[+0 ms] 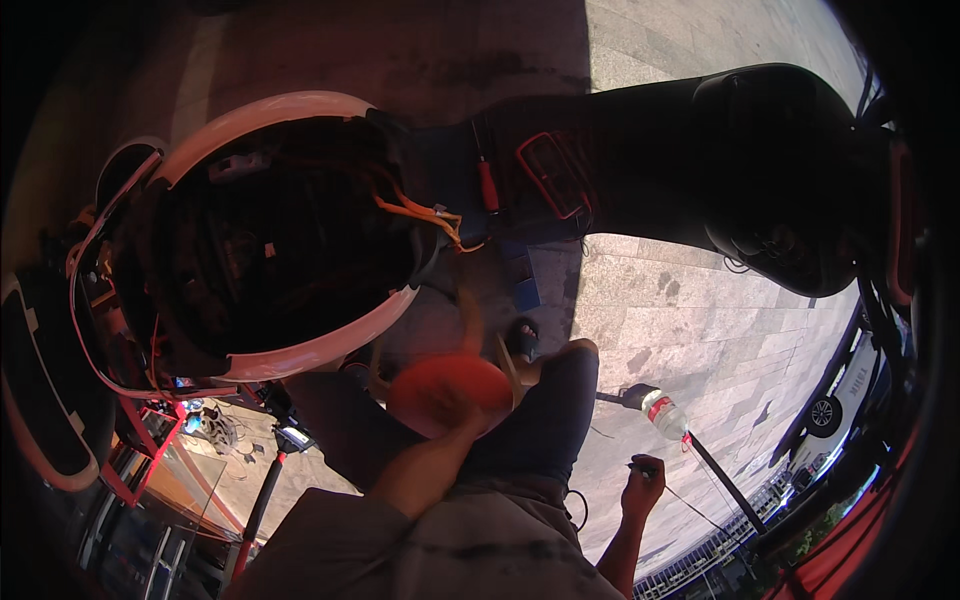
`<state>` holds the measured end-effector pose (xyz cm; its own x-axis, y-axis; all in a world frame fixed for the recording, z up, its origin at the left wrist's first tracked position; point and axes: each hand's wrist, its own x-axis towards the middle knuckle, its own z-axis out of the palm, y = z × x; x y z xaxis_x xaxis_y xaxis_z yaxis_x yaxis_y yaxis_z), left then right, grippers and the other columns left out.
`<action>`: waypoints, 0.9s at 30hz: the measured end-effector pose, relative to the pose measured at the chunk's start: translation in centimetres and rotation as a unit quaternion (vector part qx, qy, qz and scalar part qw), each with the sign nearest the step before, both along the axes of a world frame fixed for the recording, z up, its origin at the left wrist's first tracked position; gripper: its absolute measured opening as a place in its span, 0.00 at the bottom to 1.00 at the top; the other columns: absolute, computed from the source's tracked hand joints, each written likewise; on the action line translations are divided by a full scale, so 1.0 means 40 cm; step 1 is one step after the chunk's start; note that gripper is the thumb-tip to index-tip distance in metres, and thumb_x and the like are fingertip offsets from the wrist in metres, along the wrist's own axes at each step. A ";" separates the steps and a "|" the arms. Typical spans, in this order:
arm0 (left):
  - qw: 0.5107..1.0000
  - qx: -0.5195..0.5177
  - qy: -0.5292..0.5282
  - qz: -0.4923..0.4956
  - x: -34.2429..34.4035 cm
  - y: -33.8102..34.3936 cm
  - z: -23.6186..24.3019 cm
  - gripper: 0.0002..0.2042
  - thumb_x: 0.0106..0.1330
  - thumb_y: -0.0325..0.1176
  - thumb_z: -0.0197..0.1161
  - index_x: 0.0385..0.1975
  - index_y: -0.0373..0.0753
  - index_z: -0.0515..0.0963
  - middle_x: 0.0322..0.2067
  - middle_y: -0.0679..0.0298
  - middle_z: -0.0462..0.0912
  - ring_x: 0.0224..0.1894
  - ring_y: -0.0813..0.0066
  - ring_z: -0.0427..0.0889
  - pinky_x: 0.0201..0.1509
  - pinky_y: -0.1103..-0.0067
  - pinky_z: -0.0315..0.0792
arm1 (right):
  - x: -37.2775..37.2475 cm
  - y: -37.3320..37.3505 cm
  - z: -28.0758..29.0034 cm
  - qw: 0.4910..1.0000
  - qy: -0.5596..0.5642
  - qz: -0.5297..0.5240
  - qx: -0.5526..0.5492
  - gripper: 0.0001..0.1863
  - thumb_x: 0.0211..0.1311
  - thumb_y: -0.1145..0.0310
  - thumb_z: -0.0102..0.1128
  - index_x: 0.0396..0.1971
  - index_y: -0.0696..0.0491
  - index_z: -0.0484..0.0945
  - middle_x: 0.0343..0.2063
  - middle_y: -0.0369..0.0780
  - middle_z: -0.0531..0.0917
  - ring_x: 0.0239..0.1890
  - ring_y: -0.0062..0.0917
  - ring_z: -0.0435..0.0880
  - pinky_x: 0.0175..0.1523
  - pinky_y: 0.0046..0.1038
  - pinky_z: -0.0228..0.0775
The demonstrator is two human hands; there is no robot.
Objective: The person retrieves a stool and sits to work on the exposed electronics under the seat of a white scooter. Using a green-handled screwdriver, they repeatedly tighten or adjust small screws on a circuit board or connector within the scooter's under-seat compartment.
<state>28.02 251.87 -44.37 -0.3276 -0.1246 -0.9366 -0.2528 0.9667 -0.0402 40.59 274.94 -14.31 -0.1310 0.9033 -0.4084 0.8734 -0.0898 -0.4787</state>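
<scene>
My left forearm reaches between my knees to the round red seat of a stool (440,392). My left hand (488,392) is over that seat, its fingers too dim to make out. Out to the right, my right hand (643,485) is closed around something small and dark. In front of me stands a scooter with its body opened, a pale curved panel (330,345) around a dark cavity. Orange wires (415,210) come out of that cavity. A red-handled screwdriver (487,186) and a red-edged multimeter (552,175) lie on the dark part beside it.
A small blue box (523,280) is below the scooter. A clear plastic bottle with a red band (664,413) is by the top of a black pole (725,480) at right. The scooter's long black seat (650,160) extends right. A car wheel (824,415) shows far right.
</scene>
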 end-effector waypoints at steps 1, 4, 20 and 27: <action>1.000 0.020 -0.021 -0.010 -0.018 -0.006 0.019 0.71 0.48 0.69 0.74 0.81 0.45 0.30 0.79 0.41 0.25 0.81 0.33 0.29 0.79 0.43 0.38 | -0.013 -0.050 0.014 0.998 0.032 -0.035 0.031 0.12 0.56 0.85 0.54 0.38 0.57 0.78 0.39 0.41 0.86 0.39 0.26 0.84 0.51 0.28 0.75; 0.996 0.059 -0.061 0.018 -0.098 -0.012 0.085 0.66 0.53 0.65 0.74 0.81 0.41 0.35 0.79 0.38 0.31 0.81 0.34 0.35 0.79 0.42 0.42 | -0.086 -0.085 -0.010 0.999 0.007 0.043 0.012 0.10 0.57 0.84 0.54 0.37 0.57 0.78 0.37 0.40 0.86 0.39 0.26 0.84 0.50 0.27 0.75; 0.818 0.439 0.091 0.361 -0.532 -0.297 0.183 0.17 0.72 0.37 0.66 0.56 0.36 0.79 0.48 0.62 0.86 0.48 0.75 0.84 0.52 0.78 0.77 | -0.084 0.010 -0.284 0.959 0.178 0.203 0.081 0.09 0.62 0.83 0.52 0.38 0.56 0.78 0.34 0.39 0.85 0.37 0.22 0.82 0.46 0.24 0.73; 0.814 0.445 0.087 0.362 -0.467 -0.366 0.187 0.19 0.73 0.40 0.66 0.58 0.37 0.79 0.48 0.62 0.86 0.47 0.75 0.83 0.50 0.77 0.76 | -0.096 -0.001 -0.249 0.957 0.200 0.198 0.079 0.09 0.62 0.83 0.52 0.39 0.56 0.77 0.35 0.38 0.84 0.35 0.18 0.79 0.44 0.22 0.70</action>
